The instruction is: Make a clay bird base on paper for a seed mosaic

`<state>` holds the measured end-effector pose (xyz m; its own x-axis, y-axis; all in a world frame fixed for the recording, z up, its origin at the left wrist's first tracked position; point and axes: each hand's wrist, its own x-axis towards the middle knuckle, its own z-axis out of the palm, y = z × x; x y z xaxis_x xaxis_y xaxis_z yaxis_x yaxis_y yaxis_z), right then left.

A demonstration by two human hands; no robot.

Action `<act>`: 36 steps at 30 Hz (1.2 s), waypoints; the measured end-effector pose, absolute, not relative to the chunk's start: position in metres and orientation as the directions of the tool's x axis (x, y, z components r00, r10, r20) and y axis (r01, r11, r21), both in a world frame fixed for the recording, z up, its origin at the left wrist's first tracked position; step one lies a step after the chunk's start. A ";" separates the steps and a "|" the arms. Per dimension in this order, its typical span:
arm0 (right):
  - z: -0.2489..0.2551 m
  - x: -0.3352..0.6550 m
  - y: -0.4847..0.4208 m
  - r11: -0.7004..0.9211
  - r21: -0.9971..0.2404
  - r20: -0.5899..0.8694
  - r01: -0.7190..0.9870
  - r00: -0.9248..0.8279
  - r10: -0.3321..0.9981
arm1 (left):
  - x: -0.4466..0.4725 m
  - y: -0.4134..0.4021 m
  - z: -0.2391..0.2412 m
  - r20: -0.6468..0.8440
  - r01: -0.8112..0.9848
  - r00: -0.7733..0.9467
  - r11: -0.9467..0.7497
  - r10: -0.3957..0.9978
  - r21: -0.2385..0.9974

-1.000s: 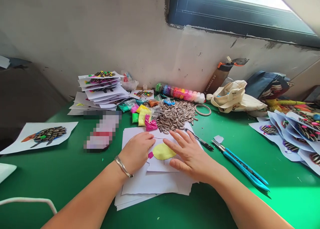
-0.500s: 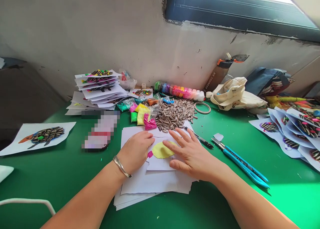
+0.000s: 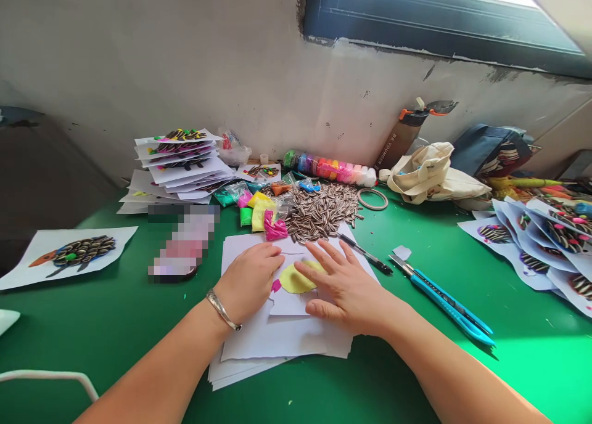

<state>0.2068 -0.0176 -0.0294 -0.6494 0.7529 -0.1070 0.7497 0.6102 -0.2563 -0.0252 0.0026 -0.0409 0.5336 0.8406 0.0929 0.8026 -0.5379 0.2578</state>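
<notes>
A small white sheet of paper [image 3: 287, 307] lies on a stack of larger paper sheets [image 3: 252, 344] in front of me. On it is a flat yellow oval of modelling clay [image 3: 291, 280], with a small magenta piece [image 3: 276, 286] at its left end and thin drawn lines below. My left hand [image 3: 252, 277], a silver bracelet at its wrist, rests on the small sheet's left edge, fingers curled and pressed together on the paper. Fingers spread, my right hand [image 3: 345, 282] lies over the oval's right part, hiding it.
Behind the paper are striped sunflower seeds [image 3: 324, 209] and bagged coloured clay [image 3: 259, 209]. A pen [image 3: 365, 254] and a blue utility knife [image 3: 444, 301] lie to the right. Finished seed pictures [image 3: 178, 165] are stacked back left, others [image 3: 536, 242] at right. A bottle [image 3: 401, 137] leans at the wall.
My right hand has shifted slightly left over the yellow oval. My left hand keeps its place on the paper, and the whole view has moved a little.
</notes>
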 end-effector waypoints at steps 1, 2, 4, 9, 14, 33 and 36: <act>-0.030 0.206 -0.017 0.599 -0.254 -0.107 0.759 -0.638 0.763 | -0.025 0.002 -0.041 0.095 0.803 0.532 -0.537 0.841 0.257; -0.030 0.206 -0.016 0.590 -0.253 -0.108 0.767 -0.628 0.770 | -0.025 0.002 -0.041 0.098 0.804 0.531 -0.537 0.842 0.256; -0.031 0.205 -0.016 0.583 -0.257 -0.117 0.770 -0.624 0.773 | -0.026 0.002 -0.042 0.102 0.804 0.531 -0.538 0.841 0.252; -0.034 0.205 -0.016 0.584 -0.250 -0.099 0.773 -0.620 0.778 | -0.026 0.001 -0.043 0.104 0.800 0.532 -0.539 0.840 0.264; -0.033 0.205 -0.015 0.594 -0.236 -0.084 0.769 -0.625 0.776 | -0.025 0.001 -0.043 0.113 0.797 0.531 -0.541 0.840 0.269; -0.028 0.212 -0.011 0.583 -0.196 -0.098 0.788 -0.607 0.788 | -0.024 0.004 -0.043 0.118 0.794 0.542 -0.553 0.832 0.251; -0.024 0.216 -0.009 0.564 -0.233 -0.110 0.792 -0.598 0.794 | -0.024 0.004 -0.043 0.128 0.794 0.539 -0.553 0.832 0.252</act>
